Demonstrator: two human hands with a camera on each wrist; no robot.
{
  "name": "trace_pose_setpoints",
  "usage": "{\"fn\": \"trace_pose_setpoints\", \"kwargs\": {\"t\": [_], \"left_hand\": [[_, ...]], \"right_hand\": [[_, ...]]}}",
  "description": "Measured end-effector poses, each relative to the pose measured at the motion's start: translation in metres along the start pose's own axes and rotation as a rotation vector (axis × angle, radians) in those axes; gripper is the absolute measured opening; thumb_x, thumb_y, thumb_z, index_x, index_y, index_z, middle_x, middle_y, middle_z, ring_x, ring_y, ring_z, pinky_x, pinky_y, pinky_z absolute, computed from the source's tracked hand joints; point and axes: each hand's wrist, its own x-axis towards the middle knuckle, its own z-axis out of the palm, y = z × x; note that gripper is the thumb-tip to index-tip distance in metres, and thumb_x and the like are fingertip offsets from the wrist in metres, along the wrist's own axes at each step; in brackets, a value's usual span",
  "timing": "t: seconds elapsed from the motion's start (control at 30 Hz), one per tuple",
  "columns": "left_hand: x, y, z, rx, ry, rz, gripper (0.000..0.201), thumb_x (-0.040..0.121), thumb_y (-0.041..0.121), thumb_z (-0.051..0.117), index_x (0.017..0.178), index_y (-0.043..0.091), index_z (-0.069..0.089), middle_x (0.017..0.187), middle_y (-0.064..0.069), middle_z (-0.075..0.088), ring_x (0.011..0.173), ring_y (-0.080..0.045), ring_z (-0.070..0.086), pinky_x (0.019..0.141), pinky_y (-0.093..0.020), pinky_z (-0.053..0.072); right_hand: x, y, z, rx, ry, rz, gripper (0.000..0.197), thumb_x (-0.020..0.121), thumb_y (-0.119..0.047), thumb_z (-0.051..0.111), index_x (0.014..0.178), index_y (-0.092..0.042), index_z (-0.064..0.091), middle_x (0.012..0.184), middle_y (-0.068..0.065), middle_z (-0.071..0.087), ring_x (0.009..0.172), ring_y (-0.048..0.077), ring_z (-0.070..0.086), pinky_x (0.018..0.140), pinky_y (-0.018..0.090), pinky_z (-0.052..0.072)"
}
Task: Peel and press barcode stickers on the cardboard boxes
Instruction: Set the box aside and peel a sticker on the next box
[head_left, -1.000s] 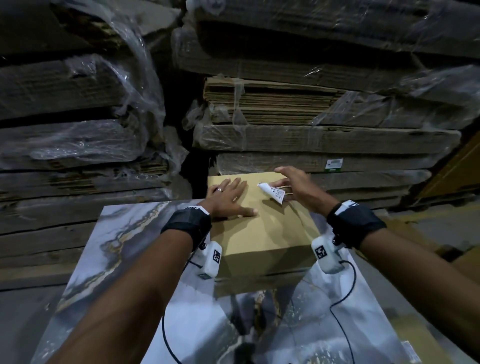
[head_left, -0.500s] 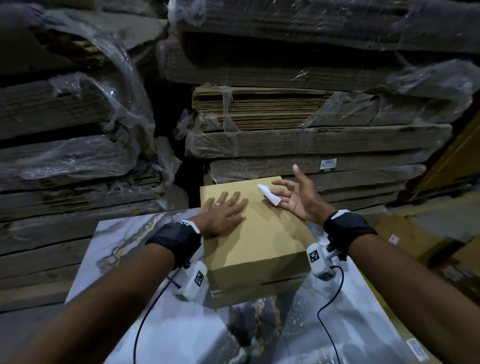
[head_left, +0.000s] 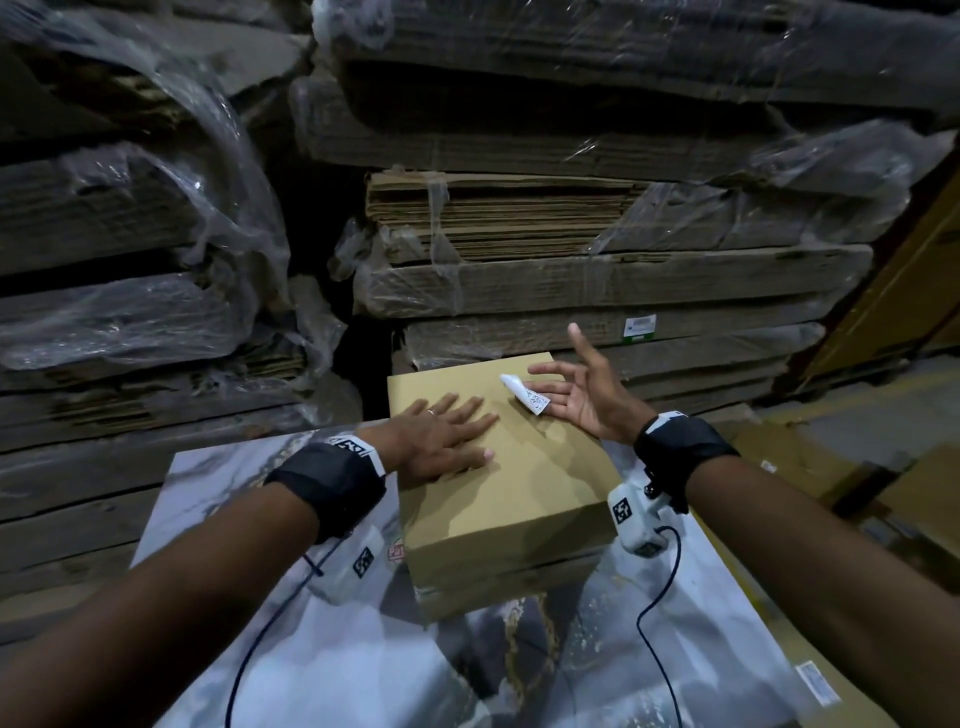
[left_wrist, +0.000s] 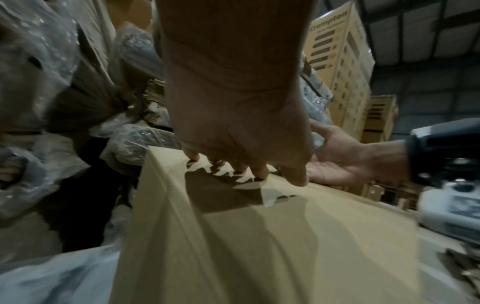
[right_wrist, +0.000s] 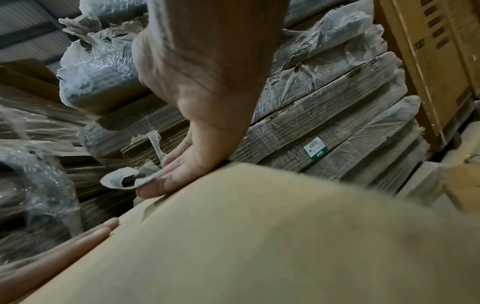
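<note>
The print on the curled barcode sticker (head_left: 525, 395) is too small to read, and the left hand (head_left: 448, 435) hides part of the cardboard box (head_left: 509, 493) top.

"Crompton" printed on tall yellow carton (left_wrist: 337, 41), sticker (head_left: 525, 394) print unreadable

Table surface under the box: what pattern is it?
Marble-like: white and grey swirls with gold-brown veins on the table surface; it shows best in the head view.

Dim warehouse light, heavy shadows, wide-angle edge warping, motion-blurred wrist views.
</note>
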Motion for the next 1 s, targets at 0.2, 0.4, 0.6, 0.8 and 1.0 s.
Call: {"fn": "trace_pose_setpoints", "kwargs": {"t": [0.2,0.4,0.6,0.8,1.0], "left_hand": [[-0.007,0.015,0.009,-0.043,-0.003,0.214,0.065,0.102,0.064,0.019,0.160,0.042,-0.005,0.168,0.012,-0.015,0.155,-0.021,-0.013,0.124,-0.053,-0.002],[-0.007,-0.021,-0.006,0.080,-0.028,0.010,0.076,0.091,0.080,0.015,0.156,0.050,-0.010,0.167,0.011,-0.017,0.156,-0.027,-0.009,0.123,-0.056,0.002],[-0.011,0.019,0.001,-0.012,-0.028,0.133,0.078,0.095,0.077,0.020,0.160,0.040,-0.002,0.168,0.007,-0.013,0.156,-0.023,-0.010,0.124,-0.055,0.001],[0.000,0.011,-0.012,0.035,-0.053,0.145,0.070,0.095,0.077,0.012,0.157,0.051,-0.005,0.167,0.018,-0.013,0.156,-0.025,-0.008,0.122,-0.059,0.002],[0.018,0.016,-0.025,0.069,-0.068,0.007,0.092,0.080,0.094,0.012,0.158,0.047,-0.008,0.167,0.012,-0.016,0.156,-0.025,-0.008,0.122,-0.060,0.000]], "right_hand": [[0.002,0.001,0.002,-0.018,0.029,0.002,0.094,0.087,-0.081,0.047,0.130,0.001,0.062,0.133,0.029,0.063,0.112,0.030,0.068,0.091,0.038,0.058],[-0.001,0.003,0.003,-0.040,0.050,-0.008,0.092,0.085,-0.077,0.050,0.128,0.003,0.062,0.123,0.024,0.070,0.116,0.030,0.069,0.097,0.039,0.056],[0.000,0.005,0.005,-0.049,0.069,-0.029,0.091,0.088,-0.077,0.046,0.128,0.003,0.062,0.123,0.022,0.071,0.113,0.027,0.070,0.098,0.037,0.056],[-0.003,0.005,0.006,-0.059,0.094,-0.043,0.089,0.088,-0.075,0.046,0.126,0.004,0.062,0.121,0.023,0.071,0.114,0.029,0.069,0.096,0.037,0.056],[-0.005,0.007,0.008,-0.112,0.134,-0.067,0.084,0.092,-0.073,0.046,0.128,0.001,0.061,0.119,0.022,0.072,0.112,0.028,0.071,0.094,0.037,0.057]]}}
